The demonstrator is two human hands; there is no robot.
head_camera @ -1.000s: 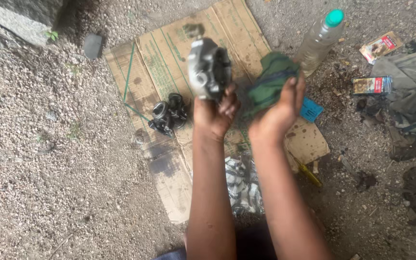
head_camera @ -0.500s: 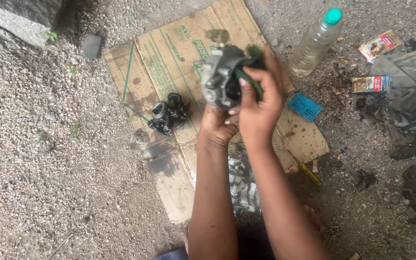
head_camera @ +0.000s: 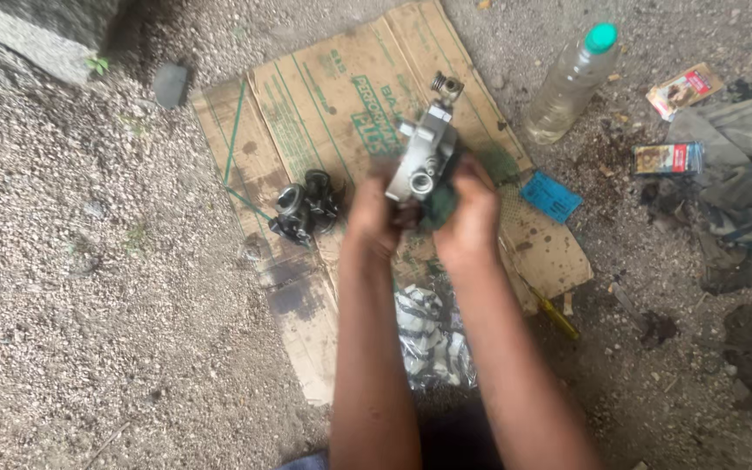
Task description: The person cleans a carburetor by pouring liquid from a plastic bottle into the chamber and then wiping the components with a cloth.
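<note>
A grey metal engine part (head_camera: 424, 157), like a carburetor body, is held up over a flattened cardboard sheet (head_camera: 324, 113). My left hand (head_camera: 374, 218) grips its lower left side. My right hand (head_camera: 470, 218) presses a dark green cloth (head_camera: 442, 200) against its lower right side. A brass-coloured fitting sticks out of the part's top end. Both forearms reach up from the bottom of the view.
A second dark metal part (head_camera: 305, 207) lies on the cardboard at left. A plastic bottle with a green cap (head_camera: 571, 83), a blue packet (head_camera: 550, 196), small wrappers (head_camera: 668, 158), a grey garment (head_camera: 741, 174), a yellow-handled tool (head_camera: 554, 315) and a crumpled plastic bag (head_camera: 433, 335) lie on gravel.
The right hand, which held the green cloth apart from the part, has closed in against it. The part has turned, its long end now pointing up and away.
</note>
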